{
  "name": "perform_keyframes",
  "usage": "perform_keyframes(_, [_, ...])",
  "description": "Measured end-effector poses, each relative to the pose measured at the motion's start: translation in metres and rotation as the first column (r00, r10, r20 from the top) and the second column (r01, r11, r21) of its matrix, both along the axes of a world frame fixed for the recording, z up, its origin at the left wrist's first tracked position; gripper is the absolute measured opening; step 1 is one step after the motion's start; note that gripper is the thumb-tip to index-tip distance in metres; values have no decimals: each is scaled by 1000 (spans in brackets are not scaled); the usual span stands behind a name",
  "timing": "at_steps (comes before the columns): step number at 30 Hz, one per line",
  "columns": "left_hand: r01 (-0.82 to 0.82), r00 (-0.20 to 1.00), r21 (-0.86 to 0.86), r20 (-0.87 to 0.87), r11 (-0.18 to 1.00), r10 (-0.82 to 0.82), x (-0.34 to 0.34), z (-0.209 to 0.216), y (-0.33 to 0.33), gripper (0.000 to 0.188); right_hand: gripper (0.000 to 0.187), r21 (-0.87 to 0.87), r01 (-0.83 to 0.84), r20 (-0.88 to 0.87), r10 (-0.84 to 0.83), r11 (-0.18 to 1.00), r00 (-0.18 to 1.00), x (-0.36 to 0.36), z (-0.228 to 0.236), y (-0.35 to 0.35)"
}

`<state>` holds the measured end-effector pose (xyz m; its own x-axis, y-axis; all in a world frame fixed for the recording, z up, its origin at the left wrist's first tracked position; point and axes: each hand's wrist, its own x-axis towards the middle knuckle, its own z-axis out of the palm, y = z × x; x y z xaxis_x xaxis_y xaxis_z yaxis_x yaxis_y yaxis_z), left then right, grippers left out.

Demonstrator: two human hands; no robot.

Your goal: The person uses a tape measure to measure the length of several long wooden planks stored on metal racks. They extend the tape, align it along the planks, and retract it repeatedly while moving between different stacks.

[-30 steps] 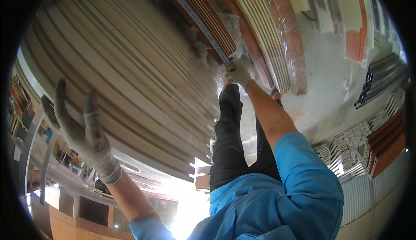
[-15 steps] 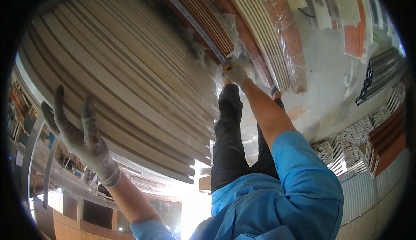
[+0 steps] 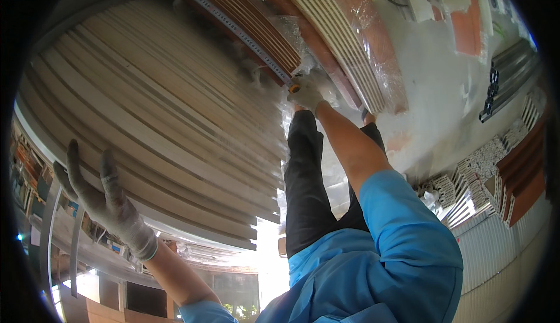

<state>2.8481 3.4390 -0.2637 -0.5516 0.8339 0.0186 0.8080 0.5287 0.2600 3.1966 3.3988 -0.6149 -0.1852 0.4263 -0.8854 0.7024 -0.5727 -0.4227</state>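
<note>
My right hand (image 3: 310, 94), in a pale work glove, is closed around a tape measure (image 3: 294, 88) with a yellow-orange case. Its long blade (image 3: 233, 28) runs out toward the far left, along the edge of a stack of reddish-brown ribbed panels (image 3: 256, 22). My left hand (image 3: 116, 209), in a grey-stained glove, hangs open with its fingers spread. It is over the near left edge of a large stack of long beige-grey boards (image 3: 157, 107) and appears to hold nothing.
Cream ribbed panels (image 3: 326, 25) and plastic-wrapped brown panels (image 3: 379, 49) lie beyond my right hand. On the right are dark metal profiles (image 3: 510, 78), white hollow profiles (image 3: 475, 186) and brown corrugated panels (image 3: 522, 174). A metal frame (image 3: 49, 229) stands at the left.
The view has shifted slightly. My left hand sits a little lower and farther left, still spread. My right hand keeps the tape measure, its blade still extended.
</note>
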Motion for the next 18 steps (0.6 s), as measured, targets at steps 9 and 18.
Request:
perform_keyframes(9, [118, 993, -63, -2, 991, -119, -23, 2, -12, 54, 63, 35, -29, 16, 28, 999, 999, 2, -7, -7])
perform_keyframes(18, [219, 972, -87, -65, 972, -225, -32, 1, -14, 51, 66, -27, -19, 35, 20, 999, 999, 1, -2, -3])
